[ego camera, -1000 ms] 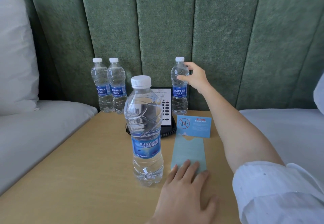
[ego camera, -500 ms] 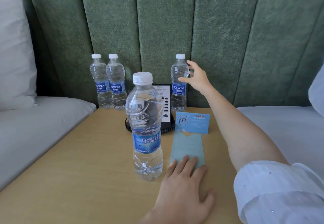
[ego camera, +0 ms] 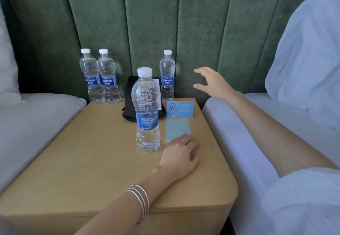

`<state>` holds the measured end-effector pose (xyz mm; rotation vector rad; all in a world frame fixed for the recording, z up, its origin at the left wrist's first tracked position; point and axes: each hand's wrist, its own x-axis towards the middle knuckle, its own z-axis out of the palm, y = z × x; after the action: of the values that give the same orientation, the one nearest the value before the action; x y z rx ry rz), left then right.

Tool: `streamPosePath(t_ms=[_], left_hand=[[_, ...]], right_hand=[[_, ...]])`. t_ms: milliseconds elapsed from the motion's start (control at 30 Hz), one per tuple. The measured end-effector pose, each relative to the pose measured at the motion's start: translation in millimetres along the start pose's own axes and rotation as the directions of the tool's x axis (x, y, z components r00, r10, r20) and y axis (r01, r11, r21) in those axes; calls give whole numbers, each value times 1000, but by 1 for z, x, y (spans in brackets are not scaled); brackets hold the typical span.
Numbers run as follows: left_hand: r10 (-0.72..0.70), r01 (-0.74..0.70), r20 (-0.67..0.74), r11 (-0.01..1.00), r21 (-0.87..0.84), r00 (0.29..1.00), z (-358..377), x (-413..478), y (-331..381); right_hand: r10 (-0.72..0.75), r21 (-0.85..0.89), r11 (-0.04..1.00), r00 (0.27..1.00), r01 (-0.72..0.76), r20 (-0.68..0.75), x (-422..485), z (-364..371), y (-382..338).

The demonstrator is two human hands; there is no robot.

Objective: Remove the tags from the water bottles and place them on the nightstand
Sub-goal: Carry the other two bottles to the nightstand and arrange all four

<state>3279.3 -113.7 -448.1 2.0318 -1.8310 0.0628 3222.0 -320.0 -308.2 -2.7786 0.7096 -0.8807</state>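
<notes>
**A:** What has changed since a moment ago?

**B:** The right hand (ego camera: 211,83) has let go of the back bottle (ego camera: 167,76). Half a second ago its fingertips were against that bottle's shoulder. Now it hangs in the air to the bottle's right, clear of it, with its fingers spread apart and nothing in them. The view has also pulled back, so more of the bench (ego camera: 88,157) shows, along with the bangles (ego camera: 139,198) on the left wrist.

**A:** And the other hand?

**B:** The left hand (ego camera: 181,153) lies where it did, flat on the bench. Its fingers are straight and close together, with the tips resting on the near edge of the tag (ego camera: 177,129). It grips nothing.

**A:** Where exactly is the tag?

**B:** It lies flat on the bench and runs away from the left fingertips. A small blue sign (ego camera: 181,108) stands just beyond its far end.

**A:** And the bottles?

**B:** There are four, all upright, with white caps on and clear water up near the neck. The front bottle (ego camera: 147,111) stands just left of the left hand, though I cannot tell whether the two touch. The back bottle stands beyond the sign, against the green headboard (ego camera: 147,23). The far-left bottle (ego camera: 91,78) and the second bottle (ego camera: 108,78) stand side by side at the bench's back edge, well to the left of both hands. A black phone (ego camera: 128,105) sits behind the front bottle, partly hidden by it.
</notes>
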Motion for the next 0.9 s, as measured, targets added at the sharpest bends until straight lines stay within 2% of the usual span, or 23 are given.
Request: streamPosePath(t_ms=[100,233,300,433,667,833,900], left_hand=[[89,-87,57,995,-43,994,-3,-12,2],[198,-191,127,980,-61,972,-14,-49,-8],[206,-199,139,978,-66,969,-25,-72,-21],[78,-83,90,995,55,993,-49,-111,-58],[-231,234,-48,970,68,972,-64,-134,-100],[-251,253,-37,965,70,967,-63,-131,-100],[-257,259,-32,963,81,966,-63,-132,-101]], right_hand=[[-35,-53,998,999,36,24,-41,-8,-19],[-71,-6,997,996,72,61,-87,-7,-48],[-80,5,997,993,80,84,-102,-4,-63],[-92,59,994,994,89,55,-111,3,-99],[5,368,930,1000,-14,24,-92,20,-157],[199,619,757,976,-210,88,-77,30,-170],[234,682,687,965,-250,118,-72,32,-172]])
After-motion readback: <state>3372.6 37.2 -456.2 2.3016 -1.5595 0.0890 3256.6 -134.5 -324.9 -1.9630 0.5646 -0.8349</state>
